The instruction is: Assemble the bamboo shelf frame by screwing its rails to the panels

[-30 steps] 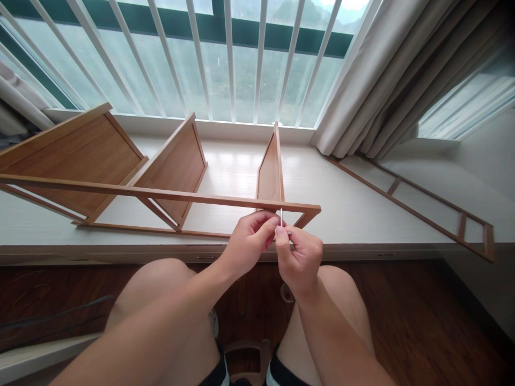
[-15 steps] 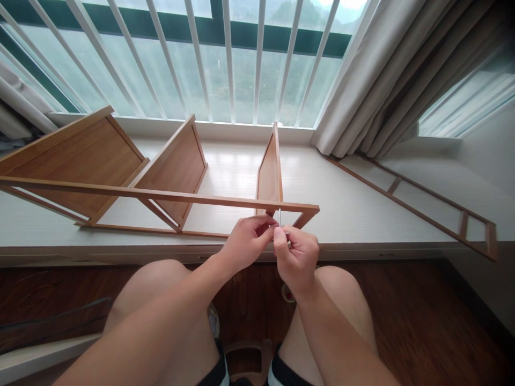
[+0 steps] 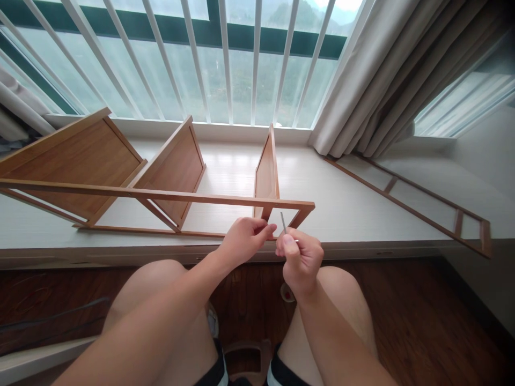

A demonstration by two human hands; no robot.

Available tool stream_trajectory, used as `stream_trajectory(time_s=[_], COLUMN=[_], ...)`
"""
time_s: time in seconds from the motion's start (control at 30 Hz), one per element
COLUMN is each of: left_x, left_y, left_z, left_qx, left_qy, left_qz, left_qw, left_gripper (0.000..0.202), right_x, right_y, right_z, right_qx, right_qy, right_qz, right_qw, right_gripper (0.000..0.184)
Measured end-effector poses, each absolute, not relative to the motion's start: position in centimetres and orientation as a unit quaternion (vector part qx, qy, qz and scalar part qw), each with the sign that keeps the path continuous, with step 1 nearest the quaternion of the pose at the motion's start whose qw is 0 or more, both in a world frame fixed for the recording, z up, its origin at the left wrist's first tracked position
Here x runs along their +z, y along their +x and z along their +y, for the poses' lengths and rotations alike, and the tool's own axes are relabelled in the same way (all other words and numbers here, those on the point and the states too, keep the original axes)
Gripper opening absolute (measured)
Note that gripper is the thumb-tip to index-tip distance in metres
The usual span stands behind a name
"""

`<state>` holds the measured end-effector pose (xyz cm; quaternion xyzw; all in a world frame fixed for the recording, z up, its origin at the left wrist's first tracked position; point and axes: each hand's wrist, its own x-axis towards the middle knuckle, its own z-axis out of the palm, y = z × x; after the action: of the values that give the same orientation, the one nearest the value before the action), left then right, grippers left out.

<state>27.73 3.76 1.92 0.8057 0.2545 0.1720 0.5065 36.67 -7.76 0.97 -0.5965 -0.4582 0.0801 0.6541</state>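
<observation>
My right hand (image 3: 301, 258) is closed in a pinch on a thin L-shaped metal key (image 3: 284, 223), whose short arm points up just below the front rail of a wooden shelf frame (image 3: 173, 194). My left hand (image 3: 245, 242) is beside it with fingers curled and pinched together; whether anything is in them is hidden. Both hands hover above my knees, close to the right corner of the frame, which lies on its side on a white window ledge (image 3: 354, 209) with three wooden panels standing up from it.
A separate wooden ladder-like side frame (image 3: 418, 195) lies on the ledge to the right. Beige curtains (image 3: 386, 80) hang at the right of the barred window. Dark wood floor lies below, with a small round thing (image 3: 286, 292) between my knees.
My hands have come slightly apart and dropped a little from the rail. The metal key has tilted and now sits in my right hand alone.
</observation>
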Motion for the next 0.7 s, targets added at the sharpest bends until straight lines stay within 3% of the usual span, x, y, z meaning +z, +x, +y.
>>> stream_trajectory(time_s=[0.13, 0.3, 0.4, 0.53, 0.7], left_x=[1.7, 1.0, -0.1, -1.6, -2.7], left_y=[27.0, 26.4, 26.4, 26.7, 27.5], left_z=[4.7, 6.5, 7.0, 7.1, 7.0], left_qx=[0.164, 0.160, 0.179, 0.118, 0.045], left_qy=[0.865, 0.897, 0.902, 0.917, 0.922], left_qz=[0.271, 0.319, 0.308, 0.298, 0.286], left_qw=[0.390, 0.261, 0.243, 0.236, 0.258], left_gripper=[0.035, 0.027, 0.031, 0.045, 0.032], right_x=[-0.1, -0.3, -1.1, -2.6, -3.5], right_y=[38.1, 40.9, 42.5, 43.1, 42.0], right_z=[-7.5, -7.5, -7.5, -7.0, -5.8], right_qx=[0.081, 0.052, 0.106, 0.222, 0.324], right_qy=[-0.523, -0.472, -0.477, -0.488, -0.476], right_qz=[-0.338, -0.156, -0.076, -0.055, -0.055], right_qw=[0.778, 0.866, 0.869, 0.843, 0.816], right_gripper=[0.035, 0.030, 0.028, 0.026, 0.025])
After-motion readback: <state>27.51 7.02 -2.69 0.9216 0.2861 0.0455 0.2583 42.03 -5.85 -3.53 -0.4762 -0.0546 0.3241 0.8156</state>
